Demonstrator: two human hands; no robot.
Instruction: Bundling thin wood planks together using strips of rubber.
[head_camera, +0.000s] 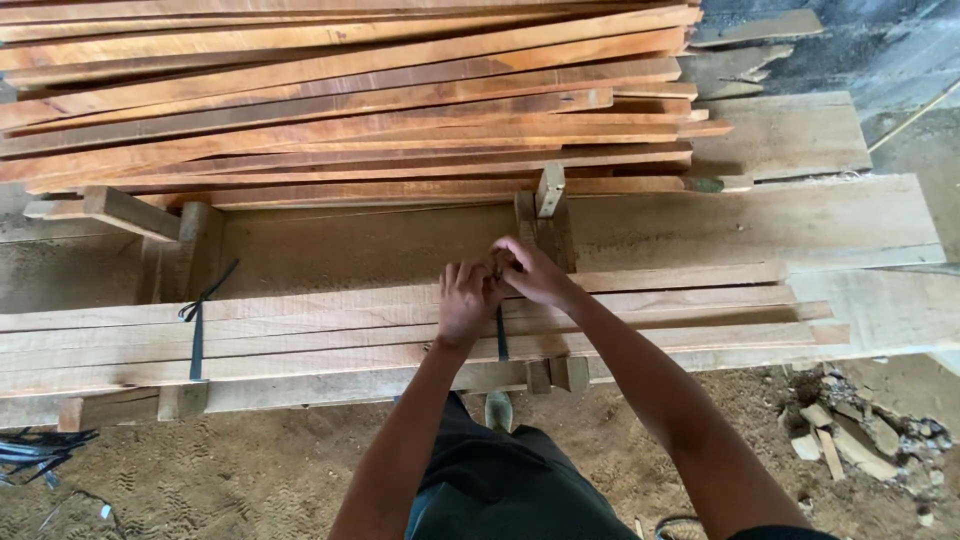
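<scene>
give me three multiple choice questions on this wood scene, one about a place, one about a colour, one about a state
1. Where are the two hands?
A. on the sandy ground
B. together at the dark strap around the pale planks
C. on the reddish stack

2. What colour is the stack of boards behind the pale planks?
A. reddish brown
B. white
C. blue

3. What state is the strap on the left part of the bundle in?
A. lying loose on the ground
B. missing
C. wrapped around the planks and knotted

Answers:
1. B: the left hand and right hand meet at the dark strap on the pale planks.
2. A: the stack of boards is reddish brown.
3. C: the left strap runs over the planks with a knot at its top.
</scene>
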